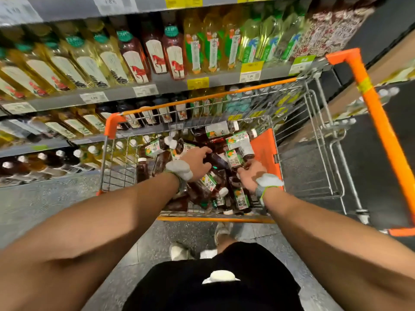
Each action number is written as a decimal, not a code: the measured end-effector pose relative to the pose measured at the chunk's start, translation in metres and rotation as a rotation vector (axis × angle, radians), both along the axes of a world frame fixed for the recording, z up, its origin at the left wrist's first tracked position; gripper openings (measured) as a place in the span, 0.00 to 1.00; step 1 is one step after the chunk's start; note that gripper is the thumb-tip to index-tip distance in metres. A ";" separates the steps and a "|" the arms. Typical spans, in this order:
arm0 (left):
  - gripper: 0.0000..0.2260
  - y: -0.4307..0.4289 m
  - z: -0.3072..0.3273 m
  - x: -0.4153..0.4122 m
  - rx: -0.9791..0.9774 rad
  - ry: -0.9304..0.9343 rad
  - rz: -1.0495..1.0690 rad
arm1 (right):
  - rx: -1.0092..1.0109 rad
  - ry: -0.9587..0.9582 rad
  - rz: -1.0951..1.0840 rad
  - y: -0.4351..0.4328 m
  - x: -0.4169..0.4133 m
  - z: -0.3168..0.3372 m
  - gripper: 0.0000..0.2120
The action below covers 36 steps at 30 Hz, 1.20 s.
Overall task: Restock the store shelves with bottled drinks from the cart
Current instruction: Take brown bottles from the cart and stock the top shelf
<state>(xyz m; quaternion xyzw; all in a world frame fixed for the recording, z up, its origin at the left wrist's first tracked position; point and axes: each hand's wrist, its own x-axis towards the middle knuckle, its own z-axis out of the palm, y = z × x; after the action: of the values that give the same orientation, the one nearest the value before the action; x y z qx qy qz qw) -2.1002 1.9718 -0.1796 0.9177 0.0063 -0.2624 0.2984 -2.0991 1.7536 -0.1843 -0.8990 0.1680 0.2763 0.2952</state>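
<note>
Head view looks down into a silver wire shopping cart with orange plastic trim (202, 102), parked just beside grey metal store shelves (170, 83). The shelves already carry close rows of tall amber, red-brown and green-labelled drinks (177, 57). By that showing, most of the facing in sight is filled. The cart tells the other half: a loose heap of dark tea bottles with white caps and green-and-orange labels (235, 142) lies jumbled on its floor, so I judge plenty of restocking remains. Both arms reach into that heap. The left hand (197, 162) has its fingers slightly spread and curved down onto one dark bottle (219, 160). Whether they have actually closed round it I cannot tell. The right hand (250, 171) rests among the bottles near the orange end panel. Its fingertips are tucked under the palm, so its grip cannot be made out either. No bottle is lifted clear of the cart. Which shelf slot needs filling is unclear, since no obvious gap shows. The lowest shelf is partly screened by the cart's wire, its far left runs out of frame, and the price tags are too blurred to read.
</note>
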 end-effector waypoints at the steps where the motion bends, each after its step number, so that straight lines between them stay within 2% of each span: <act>1: 0.24 -0.001 -0.001 -0.004 0.010 0.017 -0.033 | 0.010 0.027 0.007 0.000 -0.004 -0.003 0.19; 3: 0.25 -0.018 -0.017 0.009 0.043 0.089 -0.088 | 0.054 0.118 -0.026 -0.012 0.006 -0.022 0.21; 7: 0.26 -0.040 -0.060 0.026 0.145 0.217 -0.220 | 0.084 0.185 -0.092 -0.013 0.022 -0.061 0.33; 10: 0.29 -0.045 -0.087 0.034 0.200 0.296 -0.347 | 0.084 0.176 -0.122 -0.008 0.032 -0.084 0.36; 14: 0.33 -0.050 -0.135 0.045 0.264 0.399 -0.526 | 0.061 0.275 -0.221 -0.006 0.051 -0.131 0.36; 17: 0.36 -0.049 -0.159 0.045 0.315 0.381 -0.653 | 0.044 0.302 -0.301 0.004 0.057 -0.156 0.33; 21: 0.38 -0.047 -0.172 0.053 0.366 0.315 -0.749 | -0.253 0.343 -0.379 0.022 0.064 -0.164 0.42; 26: 0.35 -0.055 -0.174 0.062 0.462 0.320 -0.829 | -0.107 0.311 -0.439 0.019 0.055 -0.173 0.45; 30: 0.30 -0.046 -0.156 0.064 0.327 0.234 -0.787 | -0.087 0.336 -0.425 0.023 0.062 -0.152 0.44; 32: 0.25 -0.039 -0.135 0.074 0.228 0.162 -0.719 | 0.020 0.366 -0.443 0.019 0.065 -0.131 0.40; 34: 0.29 -0.030 -0.106 0.084 0.139 0.174 -0.674 | 0.140 0.315 -0.498 0.010 0.059 -0.103 0.32; 36: 0.32 -0.027 -0.090 0.095 0.037 0.244 -0.663 | 0.144 0.305 -0.488 0.000 0.056 -0.084 0.30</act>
<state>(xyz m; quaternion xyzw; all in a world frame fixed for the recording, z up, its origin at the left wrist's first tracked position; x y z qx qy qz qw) -2.0054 1.9448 -0.2694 0.8370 -0.2518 -0.4524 0.1771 -2.0430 1.7533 -0.2683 -0.7568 0.4017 0.3404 0.3873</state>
